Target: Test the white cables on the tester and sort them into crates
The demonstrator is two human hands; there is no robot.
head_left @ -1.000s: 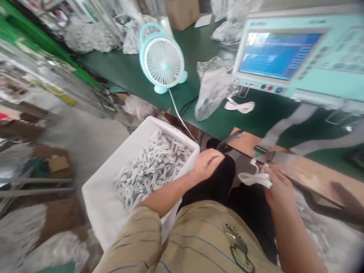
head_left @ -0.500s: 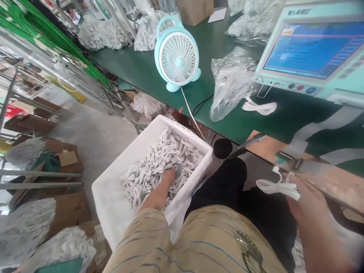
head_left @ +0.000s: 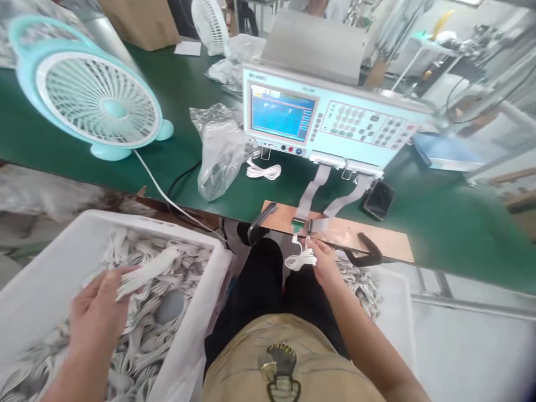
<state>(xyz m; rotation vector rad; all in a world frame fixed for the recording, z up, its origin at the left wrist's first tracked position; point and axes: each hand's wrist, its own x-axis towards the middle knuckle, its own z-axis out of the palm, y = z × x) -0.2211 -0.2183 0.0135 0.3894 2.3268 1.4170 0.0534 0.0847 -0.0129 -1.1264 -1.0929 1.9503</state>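
Observation:
My left hand (head_left: pixel 100 304) is closed on a bundled white cable (head_left: pixel 148 271), held above the white bin (head_left: pixel 205 312) of similar bundles at the left. At the table edge, my right hand (head_left: pixel 324 259) grips another coiled white cable (head_left: pixel 300 259). One end of that cable meets the small green connector board (head_left: pixel 297 226) on the wooden strip (head_left: pixel 349 229); the other end is at my right fingertips, close to the second connector (head_left: pixel 310 226). Two grey ribbon cables (head_left: pixel 310 192) run from these connectors to the light-blue tester (head_left: pixel 355 125) with a lit screen.
A light-blue fan (head_left: pixel 98 97) stands at the table's left. Near the tester are a clear plastic bag (head_left: pixel 221 156), a loose coiled cable (head_left: pixel 263 171) and a phone (head_left: pixel 379 200). Two dark clamps (head_left: pixel 262 223) hold the strip. Another white bin (head_left: pixel 397 307) with cables sits below right.
My view has swung right toward the tester. My left hand has come up out of the cable pile with a bundle in it. My right hand stays by the connectors with its cable.

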